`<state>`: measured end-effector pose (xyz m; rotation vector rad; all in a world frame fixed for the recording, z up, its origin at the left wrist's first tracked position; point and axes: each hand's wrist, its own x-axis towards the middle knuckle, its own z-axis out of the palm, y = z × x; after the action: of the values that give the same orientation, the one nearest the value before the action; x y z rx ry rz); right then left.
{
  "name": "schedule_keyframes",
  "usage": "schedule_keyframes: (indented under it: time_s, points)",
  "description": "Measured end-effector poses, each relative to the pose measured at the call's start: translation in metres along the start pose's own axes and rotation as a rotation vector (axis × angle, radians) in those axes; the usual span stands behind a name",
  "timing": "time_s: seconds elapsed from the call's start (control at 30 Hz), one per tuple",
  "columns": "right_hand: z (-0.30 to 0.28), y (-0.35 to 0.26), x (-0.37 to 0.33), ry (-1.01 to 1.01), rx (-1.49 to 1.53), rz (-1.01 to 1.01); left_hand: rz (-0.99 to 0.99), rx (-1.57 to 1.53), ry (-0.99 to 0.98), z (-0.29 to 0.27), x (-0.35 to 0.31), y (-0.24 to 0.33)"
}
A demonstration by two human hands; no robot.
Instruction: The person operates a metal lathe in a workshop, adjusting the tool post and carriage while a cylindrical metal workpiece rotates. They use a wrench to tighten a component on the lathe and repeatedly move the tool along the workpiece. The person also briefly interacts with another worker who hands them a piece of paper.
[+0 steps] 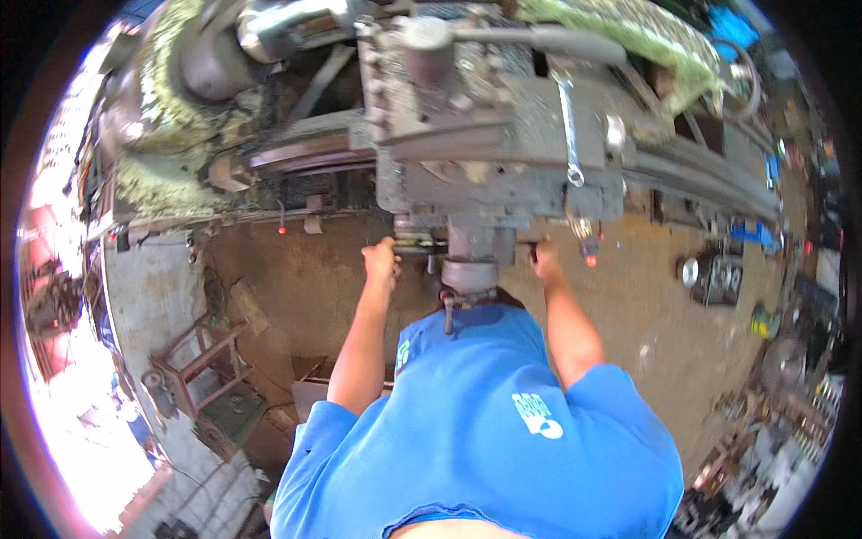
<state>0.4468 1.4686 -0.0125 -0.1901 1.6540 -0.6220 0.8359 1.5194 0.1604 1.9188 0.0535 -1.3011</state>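
I stand against the front of a large metal lathe (503,171). My left hand (382,262) is closed at the end of a horizontal metal handle (417,244) left of the round cross-slide collar (470,275). On the collar's other side, my right hand (544,261) is closed around a dark handle (528,244), mostly hidden by the fingers. A small crank lever (449,316) hangs from the collar, close to my blue shirt. On top of the carriage lies a combination wrench (569,130), beside the tool post (427,49) with its long lever.
The chuck (211,54) is at the far left and the handwheel (743,85) at the far right. A metal frame stand (202,359) is on the floor to the left. Right, a black crate (718,278) sits near piled metal parts (745,449).
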Motion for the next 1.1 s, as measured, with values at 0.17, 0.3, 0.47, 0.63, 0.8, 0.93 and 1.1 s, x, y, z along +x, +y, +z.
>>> schedule_keyframes:
  time_s: [0.17,0.3,0.47,0.63,0.8,0.93,1.1]
  points:
    - [0.019,-0.008,0.024,0.122,0.085,0.285,0.03,0.077,0.014,0.002,-0.003,0.004]
    - [0.005,-0.014,0.019,-0.11,0.067,0.272,0.081,0.074,-0.023,0.001,-0.005,0.006]
    - [-0.04,-0.028,-0.021,0.027,0.227,0.095,0.068,0.207,0.001,-0.007,-0.008,0.006]
    - [-0.066,-0.078,-0.112,0.32,0.204,-0.498,0.03,0.175,-0.028,0.001,-0.022,0.004]
    - [-0.028,-0.131,-0.189,0.344,0.164,-0.904,0.128,0.026,0.012,0.011,-0.029,-0.002]
    - [-0.002,-0.158,-0.223,0.569,-0.518,-1.088,0.165,0.074,0.081,0.012,-0.021,-0.006]
    - [0.013,-0.171,-0.247,0.736,-0.938,-0.955,0.167,0.111,0.081,0.008,-0.013,-0.01]
